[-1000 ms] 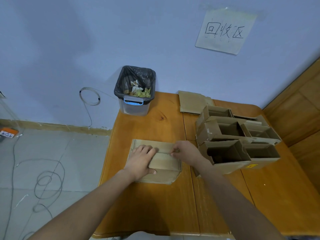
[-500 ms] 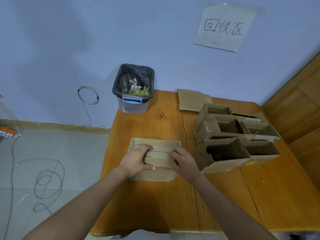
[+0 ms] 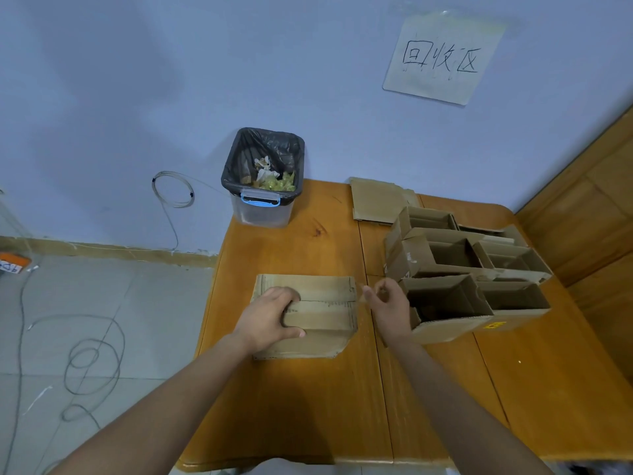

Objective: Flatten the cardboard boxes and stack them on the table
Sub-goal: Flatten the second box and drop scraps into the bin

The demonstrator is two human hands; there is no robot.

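Observation:
A flattened cardboard box (image 3: pixel 325 293) lies on the wooden table (image 3: pixel 291 406), left of centre. My left hand (image 3: pixel 270 320) rests on its left part, with fingers and thumb curled round the left end of a folded flap. Just past the box's right edge, my right hand (image 3: pixel 387 306) hovers with loosely curled fingers, and I see nothing in it. Directly to its right stand several open cardboard boxes (image 3: pixel 445 296), packed close together. Another flat piece of cardboard (image 3: pixel 376 200) lies at the table's far edge.
A clear bin with a black bag (image 3: pixel 263 186) holding scraps sits at the table's back left corner. A paper sign (image 3: pixel 442 58) hangs on the wall. Wooden panelling (image 3: pixel 582 217) borders the right side. Cables (image 3: pixel 92 354) lie coiled on the tiled floor at left.
My right hand has lifted off the flattened box and moved right, toward the open boxes. The left hand has stayed on the flap's left end.

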